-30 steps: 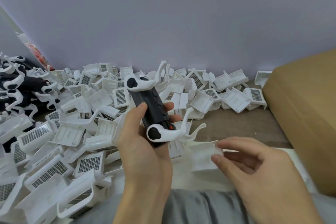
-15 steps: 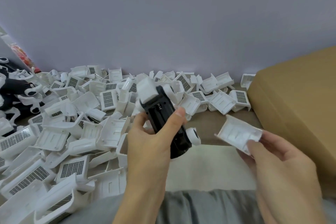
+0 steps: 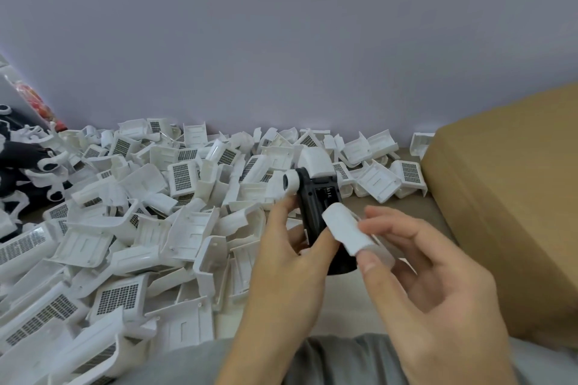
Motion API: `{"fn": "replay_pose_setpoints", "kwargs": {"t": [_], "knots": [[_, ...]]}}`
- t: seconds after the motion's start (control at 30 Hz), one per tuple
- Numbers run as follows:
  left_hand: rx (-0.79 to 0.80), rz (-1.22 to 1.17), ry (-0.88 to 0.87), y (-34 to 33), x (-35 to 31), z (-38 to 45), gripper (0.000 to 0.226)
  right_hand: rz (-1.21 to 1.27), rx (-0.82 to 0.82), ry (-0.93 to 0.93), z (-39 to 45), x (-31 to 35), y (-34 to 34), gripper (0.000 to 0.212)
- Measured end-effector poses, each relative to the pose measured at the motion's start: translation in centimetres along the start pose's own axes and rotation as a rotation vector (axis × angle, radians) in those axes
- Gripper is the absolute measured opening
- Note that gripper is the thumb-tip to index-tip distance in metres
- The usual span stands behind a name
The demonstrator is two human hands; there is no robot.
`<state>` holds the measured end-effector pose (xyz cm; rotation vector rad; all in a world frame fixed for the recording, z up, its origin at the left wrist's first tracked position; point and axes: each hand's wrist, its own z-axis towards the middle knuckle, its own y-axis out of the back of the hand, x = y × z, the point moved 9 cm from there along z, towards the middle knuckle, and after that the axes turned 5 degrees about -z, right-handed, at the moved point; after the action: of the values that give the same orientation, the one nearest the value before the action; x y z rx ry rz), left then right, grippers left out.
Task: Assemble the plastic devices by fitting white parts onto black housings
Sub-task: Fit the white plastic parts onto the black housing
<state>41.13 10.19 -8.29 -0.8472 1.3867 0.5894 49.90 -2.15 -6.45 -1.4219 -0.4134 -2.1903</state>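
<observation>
Head view: left hand grips the black housing at center, as before. Right hand has brought the pinched white part from 3 o'clock onto the housing, now touching.

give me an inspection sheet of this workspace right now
surface: brownish bench top, bare only near the box
job's things: black plastic housing, a white cap on its far end; white plastic cover laid against it
clutter: heap of loose white vented plastic shells; black-and-white assembled units far left
hands: left hand grips the housing; right hand pinches the cover
cables: nothing seen
surroundings: plain grey wall; brown cardboard box at right
</observation>
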Motion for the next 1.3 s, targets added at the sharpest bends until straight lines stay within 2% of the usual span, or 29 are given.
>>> {"fn": "replay_pose_setpoints", "kwargs": {"t": [0.2,0.3,0.37,0.43,0.53,0.7,0.77,0.87,1.0,1.13,1.23,1.3], "knots": [[0.112,0.002,-0.035,-1.2,-0.6,-0.5,0.034,-0.064,-0.089,-0.013,0.1,-0.1,0.6,0.018],[0.152,0.024,-0.039,-1.8,-0.5,-0.7,0.034,-0.025,-0.084,-0.058,0.1,-1.2,0.9,0.032],[0.144,0.016,-0.047,-1.7,-0.6,-0.7,0.034,0.002,-0.075,-0.119,0.2,-2.1,1.0,0.053],[0.128,-0.006,-0.058,-1.5,-0.9,-0.8,0.034,-0.013,-0.080,-0.157,0.3,-2.5,1.1,0.059],[0.130,-0.053,-0.068,-1.6,-1.4,-0.9,0.035,-0.104,-0.113,-0.098,0.3,-1.7,1.2,0.058],[0.179,-0.065,-0.025,-2.1,-0.9,-1.0,0.031,-0.101,-0.180,-0.022,0.3,-0.2,1.3,0.058],[0.233,-0.059,-0.021,-2.5,-0.7,-1.1,0.024,-0.145,-0.224,0.001,0.2,0.1,1.6,0.055],[0.310,-0.041,0.001,-3.1,-0.4,-1.3,0.026,-0.254,-0.286,0.054,0.0,0.9,2.0,0.047],[0.326,-0.067,-0.024,-3.3,-1.0,-1.6,0.020,-0.447,-0.238,0.164,-0.1,2.2,1.0,0.038],[0.210,-0.097,-0.041,-2.7,-1.4,-1.0,0.017,-0.485,-0.142,0.205,-0.2,2.1,0.0,0.030],[0.132,-0.156,-0.026,-1.9,-1.3,-0.8,0.012,-0.464,-0.057,0.198,-0.2,1.7,-0.6,0.051],[0.115,-0.157,-0.021,-1.7,-1.2,-0.7,0.013,-0.430,-0.045,0.176,0.0,1.4,-0.6,0.054]]}}
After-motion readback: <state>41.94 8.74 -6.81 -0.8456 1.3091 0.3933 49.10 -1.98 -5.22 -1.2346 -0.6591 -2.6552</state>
